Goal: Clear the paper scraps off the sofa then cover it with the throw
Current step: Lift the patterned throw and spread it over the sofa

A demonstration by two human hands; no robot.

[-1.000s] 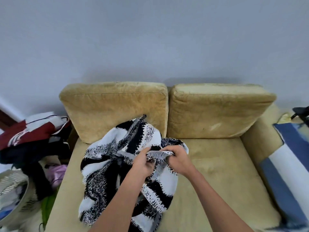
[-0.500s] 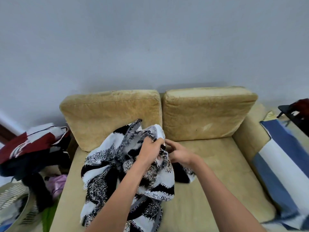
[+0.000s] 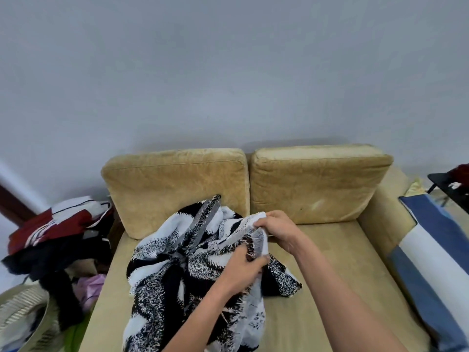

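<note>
A black-and-white patterned throw (image 3: 177,260) lies bunched on the left half of a tan sofa (image 3: 342,262), its top leaning on the left back cushion. My left hand (image 3: 243,268) grips a fold of the throw near its fringed edge. My right hand (image 3: 276,228) pinches the same edge a little higher and to the right. Both hands are close together over the middle of the seat. No paper scraps show on the visible seat.
A pile of red, white and black clothes (image 3: 50,229) sits left of the sofa, above a woven basket (image 3: 22,318). A blue-and-white striped cloth (image 3: 441,265) drapes the right armrest. A dark table corner (image 3: 451,186) stands at far right. A grey wall is behind.
My hands have shifted along the throw's edge; the left now grips lower, the right higher. The bunched cloth has spread slightly to the right. The camera view tilted up a little.
</note>
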